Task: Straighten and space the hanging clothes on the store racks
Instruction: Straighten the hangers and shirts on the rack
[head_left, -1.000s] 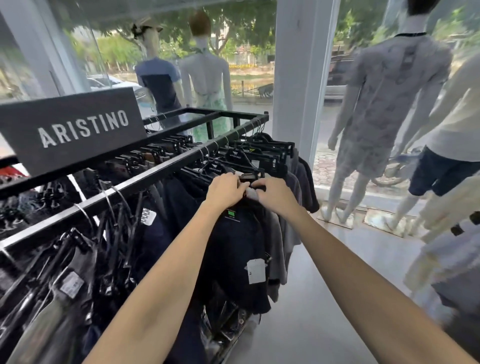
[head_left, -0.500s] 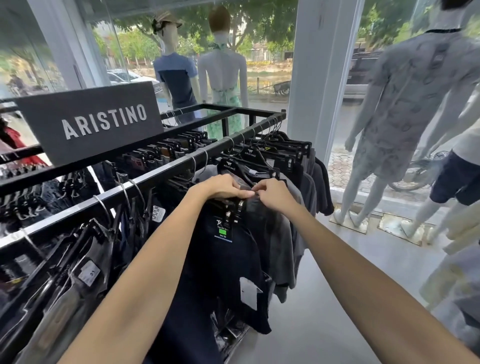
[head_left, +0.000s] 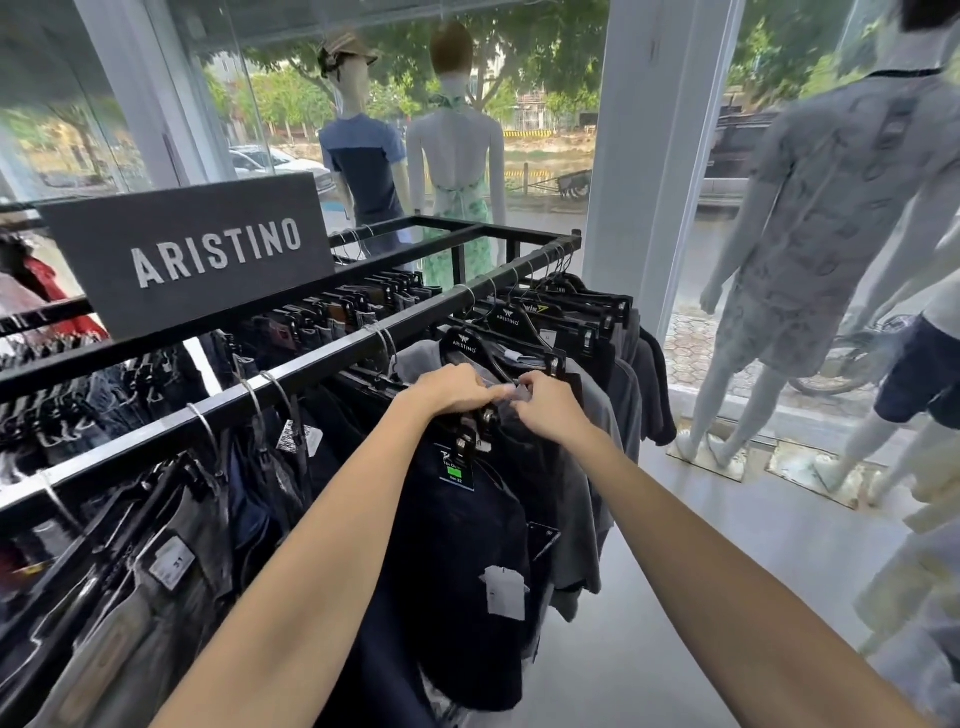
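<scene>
A black metal rack rail (head_left: 332, 358) runs from lower left to upper right, hung with dark shorts and trousers on black clip hangers. My left hand (head_left: 451, 388) and my right hand (head_left: 546, 404) meet over the top of a grey garment (head_left: 582, 499) on a clip hanger, both pinching its waistband. Just in front hang dark navy shorts (head_left: 457, 571) with a green-marked tag and a white price tag. Further along the rail hang more black Aristino hangers (head_left: 524, 317) with grey and dark clothes.
A dark Aristino sign (head_left: 192, 254) stands on the rack. Jeans (head_left: 156, 545) hang at the lower left. Mannequins (head_left: 810, 239) stand at the right window, two more (head_left: 457, 171) behind the rack. A white pillar (head_left: 649, 156) rises beyond. Grey floor (head_left: 649, 597) lies to the right.
The view has shifted closer and slightly left along the rack. Both hands have stayed together on the top of the hanging garment, fingers working at its waistband.
</scene>
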